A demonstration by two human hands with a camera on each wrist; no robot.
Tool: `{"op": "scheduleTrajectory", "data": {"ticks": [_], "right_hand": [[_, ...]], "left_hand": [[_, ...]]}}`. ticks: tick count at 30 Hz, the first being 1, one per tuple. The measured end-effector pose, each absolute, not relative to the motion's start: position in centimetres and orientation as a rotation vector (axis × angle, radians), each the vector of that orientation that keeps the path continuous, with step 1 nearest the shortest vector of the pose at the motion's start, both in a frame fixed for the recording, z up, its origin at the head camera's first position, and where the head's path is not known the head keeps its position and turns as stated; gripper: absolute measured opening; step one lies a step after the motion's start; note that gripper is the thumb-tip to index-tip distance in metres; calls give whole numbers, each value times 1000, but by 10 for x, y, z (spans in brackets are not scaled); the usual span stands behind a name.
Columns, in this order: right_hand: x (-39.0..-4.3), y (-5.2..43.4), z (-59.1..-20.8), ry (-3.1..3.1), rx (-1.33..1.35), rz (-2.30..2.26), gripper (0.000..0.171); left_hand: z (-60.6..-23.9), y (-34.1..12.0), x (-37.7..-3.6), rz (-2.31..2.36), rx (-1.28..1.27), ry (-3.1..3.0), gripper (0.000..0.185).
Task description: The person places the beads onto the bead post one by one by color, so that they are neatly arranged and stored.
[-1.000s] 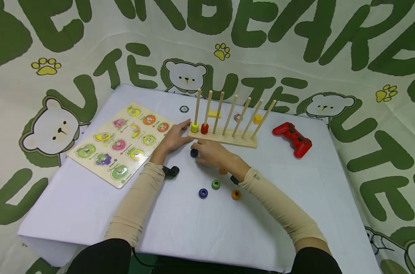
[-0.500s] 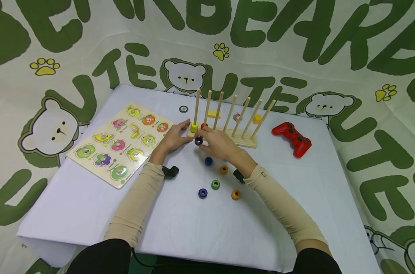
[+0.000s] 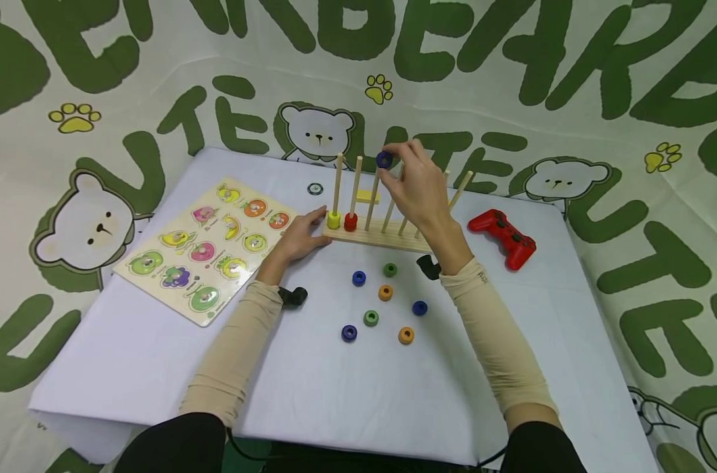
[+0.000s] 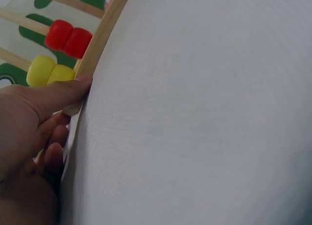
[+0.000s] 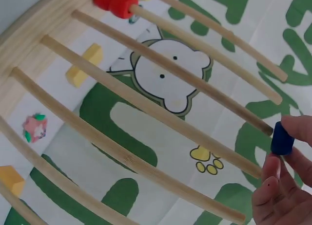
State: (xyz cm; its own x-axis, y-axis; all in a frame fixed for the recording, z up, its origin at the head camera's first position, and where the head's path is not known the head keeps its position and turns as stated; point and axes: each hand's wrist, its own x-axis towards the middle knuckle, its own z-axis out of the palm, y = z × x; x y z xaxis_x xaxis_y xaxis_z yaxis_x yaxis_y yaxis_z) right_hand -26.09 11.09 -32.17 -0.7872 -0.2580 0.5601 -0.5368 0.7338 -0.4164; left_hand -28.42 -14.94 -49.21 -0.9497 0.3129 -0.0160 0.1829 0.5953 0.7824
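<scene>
The head view looks forward and down over the whole table (image 3: 157, 368) from above. Each wrist view sits very close — the left skims the cloth toward the wooden peg rack (image 4: 100, 37), the right faces up along its pegs (image 5: 146, 108). All three views share that rack.

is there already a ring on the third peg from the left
No: in the head view only the first two pegs carry rings, a yellow ring and a red ring; the third peg is bare.
</scene>
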Motion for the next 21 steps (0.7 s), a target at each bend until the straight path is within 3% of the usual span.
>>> {"op": "scheduleTrajectory", "data": {"ticks": [21], "right_hand": [[-264,103,-322,-2701,455,664,45]], "left_hand": [[-492,-150,-284,1274,429,2676,83]]}}
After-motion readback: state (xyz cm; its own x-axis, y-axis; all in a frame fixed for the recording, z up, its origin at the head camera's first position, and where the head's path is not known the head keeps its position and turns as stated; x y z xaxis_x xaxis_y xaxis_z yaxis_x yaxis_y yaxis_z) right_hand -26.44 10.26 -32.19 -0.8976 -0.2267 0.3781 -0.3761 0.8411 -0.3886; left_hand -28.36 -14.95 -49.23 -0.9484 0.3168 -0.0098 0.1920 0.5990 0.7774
